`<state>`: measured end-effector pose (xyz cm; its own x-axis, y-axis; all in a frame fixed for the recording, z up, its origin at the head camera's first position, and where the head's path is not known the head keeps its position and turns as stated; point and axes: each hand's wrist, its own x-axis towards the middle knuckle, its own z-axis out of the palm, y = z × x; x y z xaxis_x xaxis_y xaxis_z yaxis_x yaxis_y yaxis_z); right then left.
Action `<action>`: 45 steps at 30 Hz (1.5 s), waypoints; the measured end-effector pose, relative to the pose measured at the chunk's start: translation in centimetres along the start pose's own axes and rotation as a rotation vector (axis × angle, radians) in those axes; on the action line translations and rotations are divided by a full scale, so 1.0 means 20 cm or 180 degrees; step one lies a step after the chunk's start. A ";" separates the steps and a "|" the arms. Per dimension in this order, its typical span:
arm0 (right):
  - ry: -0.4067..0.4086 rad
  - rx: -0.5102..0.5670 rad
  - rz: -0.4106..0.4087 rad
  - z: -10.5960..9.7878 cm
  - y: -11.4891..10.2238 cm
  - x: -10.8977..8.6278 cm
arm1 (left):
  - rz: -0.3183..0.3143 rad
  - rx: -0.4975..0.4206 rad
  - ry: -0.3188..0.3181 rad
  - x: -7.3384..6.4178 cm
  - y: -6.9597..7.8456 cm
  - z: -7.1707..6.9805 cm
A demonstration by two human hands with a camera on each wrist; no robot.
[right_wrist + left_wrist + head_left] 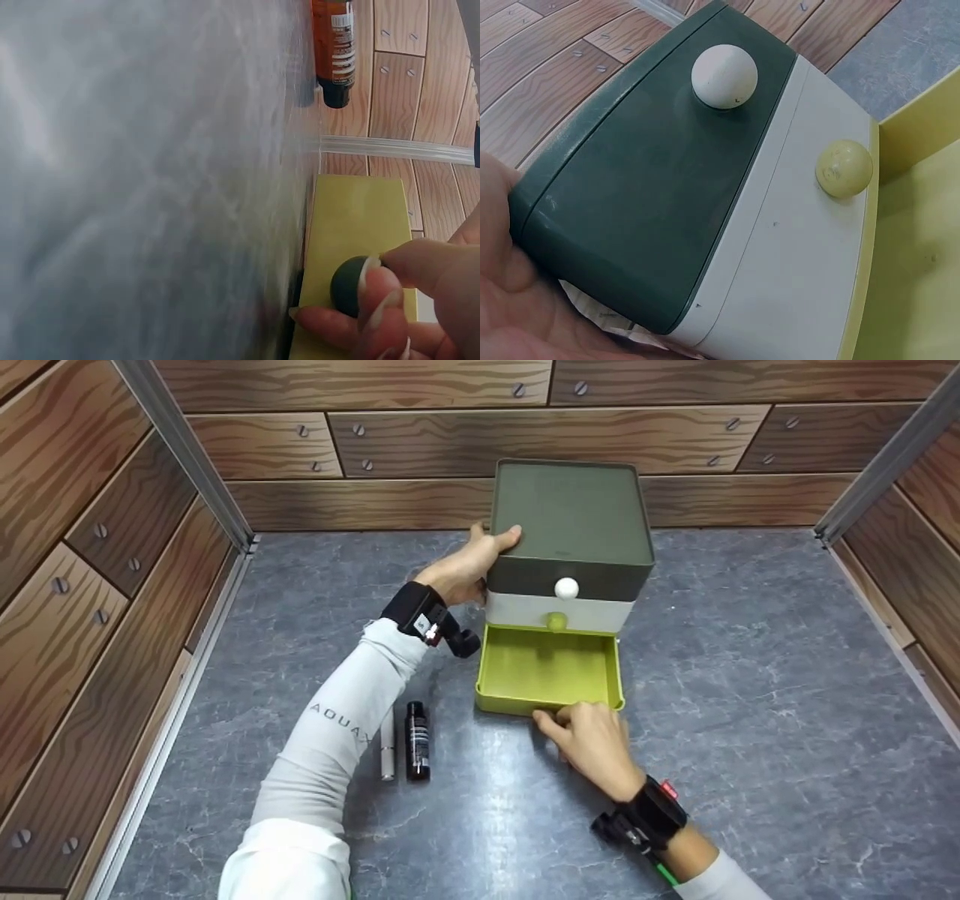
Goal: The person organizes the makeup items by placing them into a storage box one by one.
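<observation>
A small three-tier drawer box (570, 514) stands on the floor, dark green on top, white in the middle, with its lime-green bottom drawer (551, 664) pulled out. Nothing lies inside that drawer. My left hand (469, 562) grips the box's left side, thumb over the top edge; the left wrist view has the palm (525, 315) against the dark green corner. At the drawer's front, my right hand (596, 742) pinches the dark green round knob (346, 286) between thumb and fingers. A white knob (566, 588) and a lime-green knob (556, 621) sit on the upper drawers.
Left of the drawer, a dark bottle (418, 742) with a printed label lies beside a slim silver tube (387, 754), partly hidden by my left sleeve. Wood-patterned panels (525, 442) enclose the grey marbled floor (750, 720) at the back and both sides.
</observation>
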<state>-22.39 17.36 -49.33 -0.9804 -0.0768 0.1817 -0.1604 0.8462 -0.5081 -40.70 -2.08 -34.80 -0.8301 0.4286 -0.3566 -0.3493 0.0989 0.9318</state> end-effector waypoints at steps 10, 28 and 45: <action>-0.0039 -0.0090 -0.0123 -0.03 -0.01 -0.04 | -0.0072 -0.0006 0.0085 -0.02 0.02 0.02; -0.0288 -0.0217 -0.0137 -0.06 -0.03 -0.15 | -0.0180 -0.0087 0.0299 -0.01 0.01 0.03; -0.0284 -0.0334 -0.0142 -0.07 -0.01 -0.17 | -0.0183 -0.0208 0.0426 -0.01 0.00 0.07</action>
<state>-18.95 18.20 -48.64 -0.9796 -0.1581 0.1242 -0.1958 0.8910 -0.4095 -40.04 -0.93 -34.60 -0.8569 0.3000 -0.4192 -0.4218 0.0594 0.9047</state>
